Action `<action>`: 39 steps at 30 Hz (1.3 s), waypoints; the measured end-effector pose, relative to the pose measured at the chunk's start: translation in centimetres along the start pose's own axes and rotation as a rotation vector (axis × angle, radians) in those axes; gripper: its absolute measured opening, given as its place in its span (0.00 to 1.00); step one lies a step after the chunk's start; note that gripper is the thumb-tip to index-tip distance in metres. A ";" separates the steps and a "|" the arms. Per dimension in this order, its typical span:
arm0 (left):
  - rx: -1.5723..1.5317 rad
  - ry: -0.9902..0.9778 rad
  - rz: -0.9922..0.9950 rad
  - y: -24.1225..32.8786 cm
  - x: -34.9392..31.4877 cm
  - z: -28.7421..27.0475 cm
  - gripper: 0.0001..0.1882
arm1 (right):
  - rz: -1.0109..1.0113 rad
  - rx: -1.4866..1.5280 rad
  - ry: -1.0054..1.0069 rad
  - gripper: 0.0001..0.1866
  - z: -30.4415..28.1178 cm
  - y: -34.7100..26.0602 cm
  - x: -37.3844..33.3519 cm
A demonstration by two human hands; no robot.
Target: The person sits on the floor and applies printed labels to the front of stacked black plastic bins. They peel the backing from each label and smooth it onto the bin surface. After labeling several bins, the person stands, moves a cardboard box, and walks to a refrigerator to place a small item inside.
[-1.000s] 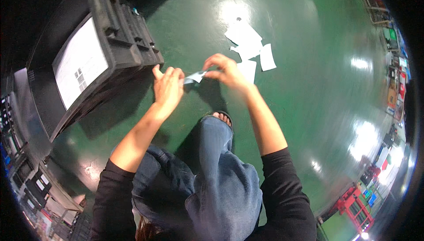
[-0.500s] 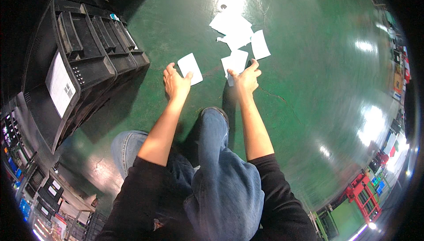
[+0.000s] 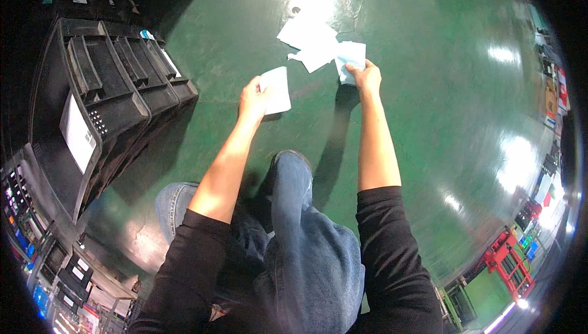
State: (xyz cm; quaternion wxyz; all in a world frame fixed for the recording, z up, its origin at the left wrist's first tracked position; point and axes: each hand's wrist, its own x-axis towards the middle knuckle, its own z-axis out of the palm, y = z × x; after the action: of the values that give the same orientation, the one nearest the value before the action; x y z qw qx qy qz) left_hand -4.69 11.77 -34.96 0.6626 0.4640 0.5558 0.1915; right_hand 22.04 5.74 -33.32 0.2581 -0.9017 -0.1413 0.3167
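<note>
Between thumb and fingers, my left hand (image 3: pixel 252 100) grips the left edge of a white sheet of paper (image 3: pixel 277 91). The sheet is tilted a little above the green floor. Farther forward and to the right, my right hand (image 3: pixel 367 78) is closed on white paper (image 3: pixel 351 54), thumb on top. Whether that is one sheet or several I cannot tell. Just left of it, a loose pile of white papers (image 3: pixel 309 39) lies on the floor, its far end washed out by glare.
A black ribbed plastic crate (image 3: pixel 116 83) with a white label (image 3: pixel 78 135) stands close on my left. My jean-clad knee (image 3: pixel 293 181) is below my hands. A small dark round object (image 3: pixel 296 10) lies beyond the papers. A red metal frame (image 3: pixel 509 263) stands at the lower right.
My right hand has moved forward and right with paper, to where a separate sheet lay on the floor. My left hand has closed on its sheet, raised it and shifted slightly right and forward.
</note>
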 end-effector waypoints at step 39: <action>-0.682 0.079 -0.213 -0.5 1.0 -3.2 0.20 | -0.601 -0.704 -0.004 0.39 7.2 -8.2 0.5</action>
State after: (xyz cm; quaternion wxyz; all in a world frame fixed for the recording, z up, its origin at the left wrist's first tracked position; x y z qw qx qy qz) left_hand -7.38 13.61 -35.76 0.7735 0.1481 0.5304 0.3137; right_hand 16.97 15.42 -33.82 0.0163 -0.8529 -0.4959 0.1622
